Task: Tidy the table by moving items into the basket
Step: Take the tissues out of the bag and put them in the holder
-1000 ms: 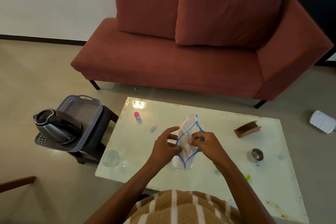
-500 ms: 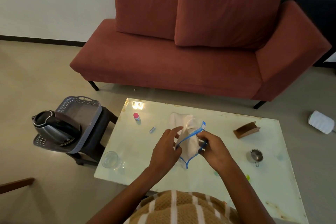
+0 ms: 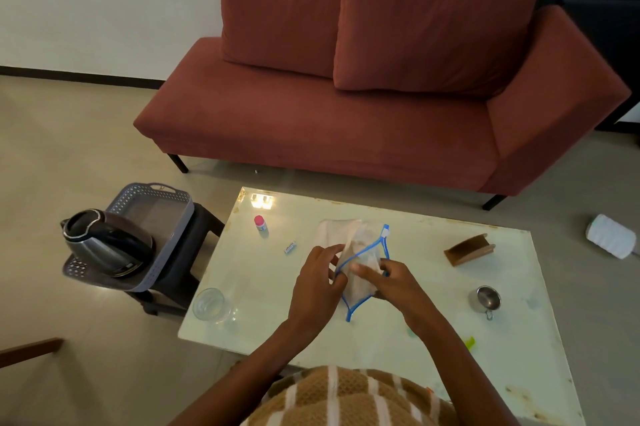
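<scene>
Two hands: meeting above the middle of the glass-topped table (image 3: 374, 346), both holding one zip bag (image 3: 367, 254).
Left hand (image 3: 317, 287): pinching the blue-edged mouth of the bag on its left side, fingers curling in tight against the thumb.
Right hand (image 3: 394, 282): gripping the bag from the opposite side, thumb lying across the front, fingers wrapping round behind.
Bag: clear plastic with a blue rim, its mouth gaping in a pointed oval and its lower tip hanging between the two wrists; whether that tip is touching the tabletop cannot be told.
White cloth (image 3: 337, 233): showing through the plastic and spreading out past the bag's far-left side, beyond the fingers.
Basket (image 3: 187, 214): grey and perforated, sitting on a dark stool (image 3: 204, 249) just beside the table's left end, well apart from the bag.
Kettle (image 3: 104, 245): steel and black, lying tilted across the basket's near end.
Left of the hands: a pink-capped bottle (image 3: 259, 223) standing upright, a small packet (image 3: 290, 247) lying between it and the left hand, and a glass tumbler (image 3: 209, 304) standing at the table's near-left corner.
Right of the hands: a curved wooden holder (image 3: 469, 249) sitting toward the far edge, a small steel cup (image 3: 485, 299) nearer, and a green scrap (image 3: 469, 344) lying just beside the right forearm.
Backdrop: a rust-red sofa (image 3: 346, 121) standing beyond the table, and a white roll (image 3: 611, 240) lying on the floor at far right.
</scene>
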A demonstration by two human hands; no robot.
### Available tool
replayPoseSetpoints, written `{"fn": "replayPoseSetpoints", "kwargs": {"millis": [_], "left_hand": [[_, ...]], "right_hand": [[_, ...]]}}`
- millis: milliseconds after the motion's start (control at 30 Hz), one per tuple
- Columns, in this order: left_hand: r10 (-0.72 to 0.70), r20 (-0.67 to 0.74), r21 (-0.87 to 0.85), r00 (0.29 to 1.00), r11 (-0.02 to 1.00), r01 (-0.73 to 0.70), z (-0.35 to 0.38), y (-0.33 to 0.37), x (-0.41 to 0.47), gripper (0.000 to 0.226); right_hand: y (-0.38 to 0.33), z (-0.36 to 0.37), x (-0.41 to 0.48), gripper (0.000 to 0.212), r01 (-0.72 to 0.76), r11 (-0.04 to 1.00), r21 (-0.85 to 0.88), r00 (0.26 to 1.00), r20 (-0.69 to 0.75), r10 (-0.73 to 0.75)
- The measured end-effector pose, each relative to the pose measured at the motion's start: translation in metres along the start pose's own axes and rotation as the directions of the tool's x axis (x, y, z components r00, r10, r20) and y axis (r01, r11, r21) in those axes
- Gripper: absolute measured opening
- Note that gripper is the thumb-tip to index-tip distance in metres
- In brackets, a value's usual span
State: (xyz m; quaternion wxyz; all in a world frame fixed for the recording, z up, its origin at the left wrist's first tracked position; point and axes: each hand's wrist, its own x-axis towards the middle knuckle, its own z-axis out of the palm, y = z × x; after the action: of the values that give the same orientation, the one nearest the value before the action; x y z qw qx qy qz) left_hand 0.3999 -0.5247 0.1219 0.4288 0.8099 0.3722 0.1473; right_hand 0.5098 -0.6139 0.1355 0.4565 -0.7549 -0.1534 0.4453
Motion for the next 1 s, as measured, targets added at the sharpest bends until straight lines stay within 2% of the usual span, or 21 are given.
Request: {"fn": "replayPoseSetpoints", "kwargs": {"millis": [67, 100, 133, 200, 267, 333, 400, 500, 600, 667, 767, 833, 933, 1000], "left_hand": [[-0.023, -0.011, -0.024, 1.000, 0.999, 0.023, 0.000, -0.002, 0.001, 0.036], [-0.029, -0.007, -0.039, 1.000, 0.999, 0.029, 0.001, -0.002, 0.001, 0.037], [-0.026, 0.010, -0.063, 1.000, 0.998, 0.026, 0.001, -0.003, 0.000, 0.039], [0.026, 0.082, -0.136, 0.996, 0.991, -0.015, 0.004, -0.005, -0.004, 0.050], [0.086, 0.183, -0.199, 0.979, 0.979, -0.048, 0.007, -0.008, -0.009, 0.059], [0.134, 0.293, -0.262, 0.947, 0.964, -0.056, 0.009, -0.013, -0.014, 0.066], [0.170, 0.383, -0.248, 0.908, 0.966, -0.076, 0.008, -0.017, -0.016, 0.067], [0.112, 0.501, -0.153, 0.858, 0.987, -0.040, 0.007, -0.022, -0.016, 0.072], [0.082, 0.544, -0.081, 0.835, 0.996, -0.045, 0.009, -0.029, -0.013, 0.082], [0.078, 0.513, -0.043, 0.855, 0.997, -0.066, 0.011, -0.032, -0.009, 0.083], [0.042, 0.440, 0.024, 0.897, 0.998, -0.059, 0.012, -0.036, -0.002, 0.082], [-0.012, 0.389, 0.097, 0.921, 0.995, -0.028, 0.011, -0.041, 0.003, 0.073], [-0.064, 0.312, 0.179, 0.948, 0.984, 0.008, 0.011, -0.045, 0.007, 0.043], [-0.107, 0.291, 0.262, 0.951, 0.965, 0.028, 0.011, -0.047, 0.008, 0.039]], "right_hand": [[0.001, 0.001, -0.001, 0.012, 0.060, 0.988, -0.140, 0.998, 0.029, -0.056], [0.002, 0.001, -0.001, 0.009, 0.074, 0.987, -0.140, 0.997, 0.019, -0.072], [0.002, 0.000, -0.001, 0.006, 0.063, 0.996, -0.068, 0.998, 0.003, -0.063], [0.002, -0.004, 0.001, 0.005, -0.025, 0.973, 0.230, 1.000, 0.016, 0.022], [0.003, -0.008, 0.004, 0.010, -0.153, 0.854, 0.497, 0.988, 0.096, 0.121], [0.007, -0.012, 0.008, 0.018, -0.243, 0.730, 0.638, 0.970, 0.182, 0.164], [0.010, -0.015, 0.009, 0.026, -0.279, 0.663, 0.695, 0.960, 0.230, 0.162], [0.015, -0.018, 0.010, 0.027, -0.283, 0.659, 0.697, 0.958, 0.244, 0.153], [0.018, -0.019, 0.011, 0.023, -0.297, 0.660, 0.690, 0.954, 0.237, 0.181], [0.019, -0.018, 0.011, 0.024, -0.314, 0.667, 0.676, 0.949, 0.236, 0.208], [0.017, -0.017, 0.009, 0.023, -0.352, 0.736, 0.579, 0.936, 0.225, 0.271], [0.014, -0.013, 0.005, 0.018, -0.377, 0.787, 0.488, 0.926, 0.203, 0.317], [0.012, -0.010, 0.003, 0.010, -0.335, 0.875, 0.349, 0.936, 0.017, 0.351], [0.009, -0.009, 0.001, 0.008, -0.305, 0.897, 0.321, 0.940, -0.049, 0.337]]}}
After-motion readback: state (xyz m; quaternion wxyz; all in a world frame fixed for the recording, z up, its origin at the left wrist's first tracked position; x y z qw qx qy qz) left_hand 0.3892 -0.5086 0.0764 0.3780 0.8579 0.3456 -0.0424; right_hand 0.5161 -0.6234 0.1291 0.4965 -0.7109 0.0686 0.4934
